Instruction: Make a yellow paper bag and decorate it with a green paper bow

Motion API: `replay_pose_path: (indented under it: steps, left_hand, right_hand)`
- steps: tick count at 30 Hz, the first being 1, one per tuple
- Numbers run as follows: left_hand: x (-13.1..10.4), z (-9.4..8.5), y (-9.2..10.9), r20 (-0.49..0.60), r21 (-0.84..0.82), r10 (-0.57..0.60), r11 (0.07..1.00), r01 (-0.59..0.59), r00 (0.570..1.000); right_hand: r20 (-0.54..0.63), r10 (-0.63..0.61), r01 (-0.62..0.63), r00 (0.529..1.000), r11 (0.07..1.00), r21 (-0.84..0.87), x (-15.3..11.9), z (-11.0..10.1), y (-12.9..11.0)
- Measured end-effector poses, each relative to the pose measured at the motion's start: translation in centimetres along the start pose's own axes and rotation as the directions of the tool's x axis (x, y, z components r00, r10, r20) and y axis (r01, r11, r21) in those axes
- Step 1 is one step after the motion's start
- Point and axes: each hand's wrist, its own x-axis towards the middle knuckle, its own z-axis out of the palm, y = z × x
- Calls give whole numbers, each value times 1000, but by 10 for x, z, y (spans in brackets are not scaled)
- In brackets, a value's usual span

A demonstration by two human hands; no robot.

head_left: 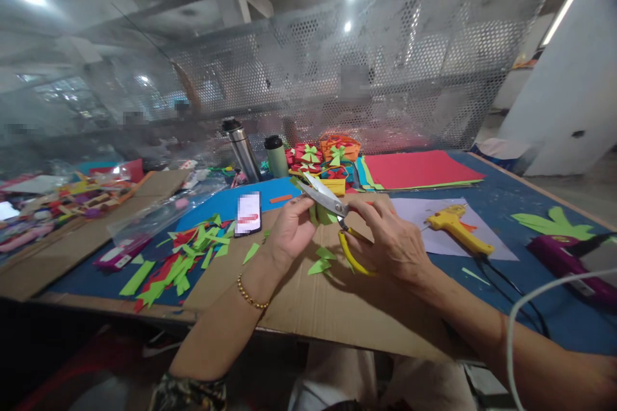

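The scissors (339,207) are above the cardboard sheet (308,311), at the middle of the table (499,196). Their long axis runs diagonally: the yellow handles lie at the near right end, and the blade tips point to the far left. The blades stand slightly apart.

The right hand (393,241) has its fingers curled around the handles. The left hand (292,231) has its fingers closed on the green paper (326,216), just beside the blades; I cannot tell from here exactly where the blades meet the paper.

Small green offcuts (321,263) lie on the cardboard, near the hands. To the left are a phone (248,213) and a heap of green and red strips (186,257). To the right, a yellow glue gun (457,230) rests on a white sheet (409,210).
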Motion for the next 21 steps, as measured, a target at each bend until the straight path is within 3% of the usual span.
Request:
replay_pose_path:
  steps: [21]
  left_hand:
    - [-1,-2,2,25,8,-7,1000,7,1000]
  right_hand:
    - [72,3,-4,997,1000,16,-3,5,6]
